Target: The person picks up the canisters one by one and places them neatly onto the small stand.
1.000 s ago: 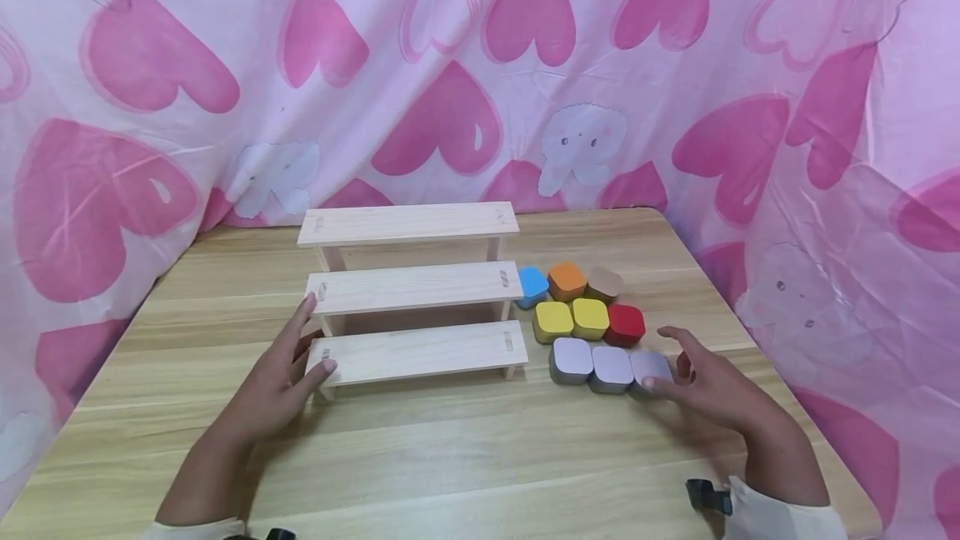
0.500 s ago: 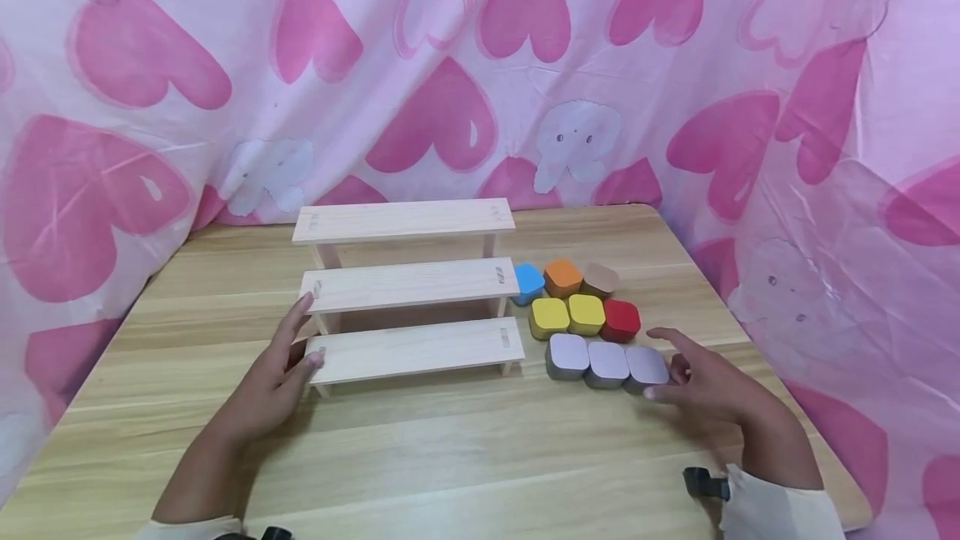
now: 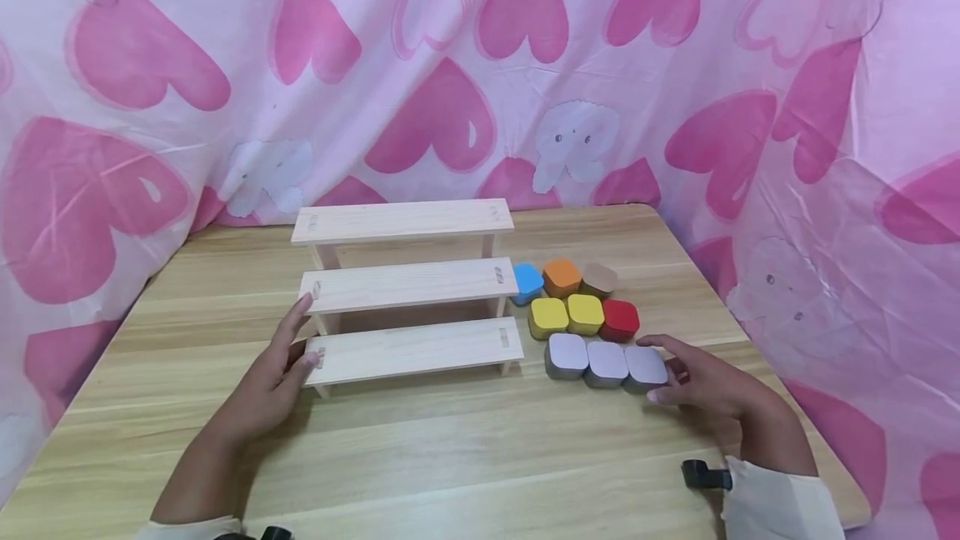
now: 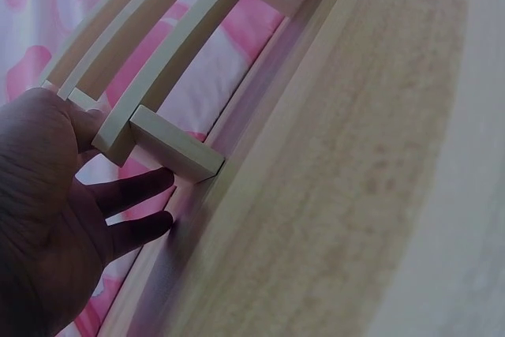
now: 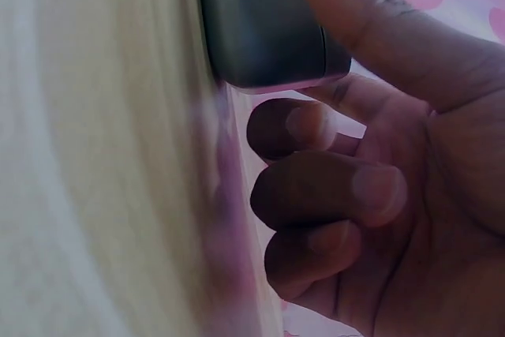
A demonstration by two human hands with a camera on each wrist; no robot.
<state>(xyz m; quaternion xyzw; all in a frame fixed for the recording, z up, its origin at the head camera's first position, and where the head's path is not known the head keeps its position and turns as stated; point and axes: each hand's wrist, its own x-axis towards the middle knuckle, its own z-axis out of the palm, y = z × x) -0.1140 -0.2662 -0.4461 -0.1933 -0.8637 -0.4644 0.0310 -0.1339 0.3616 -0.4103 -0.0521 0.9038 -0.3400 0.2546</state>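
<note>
Note rightmost grey block [image 3: 646,367] in left-to-right row of 3, just left of nearer right hand [image 3: 701,378], pinched between thumb and index finger.

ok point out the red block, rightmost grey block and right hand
Red block [image 3: 620,316], head view: on its top face.
Rightmost grey block [image 3: 645,365], head view: its top face.
Right hand [image 3: 703,378], head view: the back.

Pink heart-print cloth [image 3: 465,90]; wooden table [image 3: 450,457]
</note>
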